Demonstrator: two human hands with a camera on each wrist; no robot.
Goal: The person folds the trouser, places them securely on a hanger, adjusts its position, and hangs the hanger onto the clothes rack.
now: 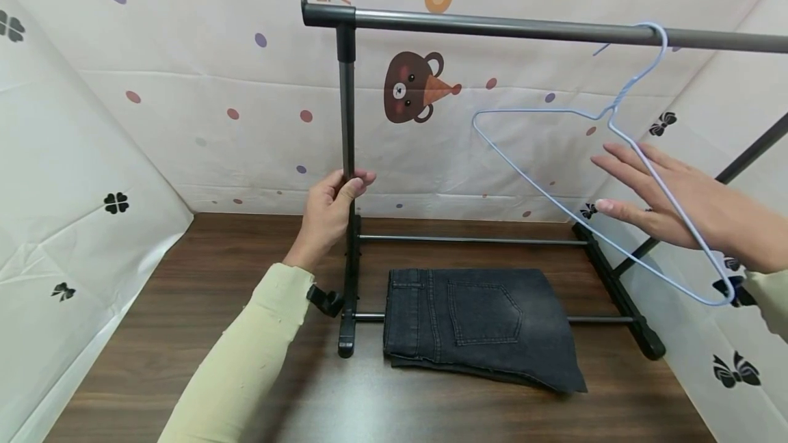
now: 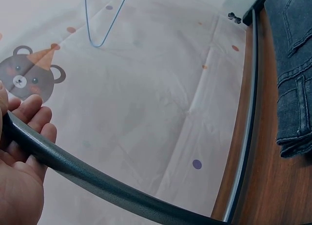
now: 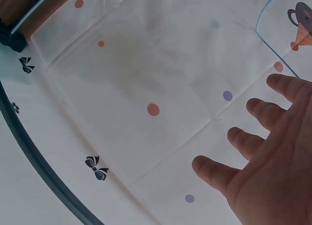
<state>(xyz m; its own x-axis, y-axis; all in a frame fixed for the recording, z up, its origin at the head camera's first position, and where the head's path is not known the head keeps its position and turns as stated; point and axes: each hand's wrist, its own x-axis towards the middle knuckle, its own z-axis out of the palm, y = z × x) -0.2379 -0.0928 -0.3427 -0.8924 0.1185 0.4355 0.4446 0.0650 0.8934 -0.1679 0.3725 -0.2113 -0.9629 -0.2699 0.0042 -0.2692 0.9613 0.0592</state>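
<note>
A brown wooden surface (image 1: 185,368) carries a dark garment rack (image 1: 455,21), its top bar (image 1: 523,27) running high across the view; should the left side be pulled or tilted, the whole frame could shift and everything on it with it. Folded dark jeans (image 1: 483,323) lie low between the rack's feet, across the front lower rail (image 1: 369,318), where a knock to the frame might slide them askew. The blue hanger (image 1: 614,106) hangs by its hook near the bar's right part, skewed and bare; a snag on its thin wire could swing it or unhook it. The left hand (image 1: 329,214) has its fingers wrapped around the upright post (image 1: 347,108). The right hand (image 1: 695,190) sits behind the hanger's wire, fingers straight and spread apart, gripping nothing; whether it touches the wire I cannot tell, but drawing back carelessly might catch it.
</note>
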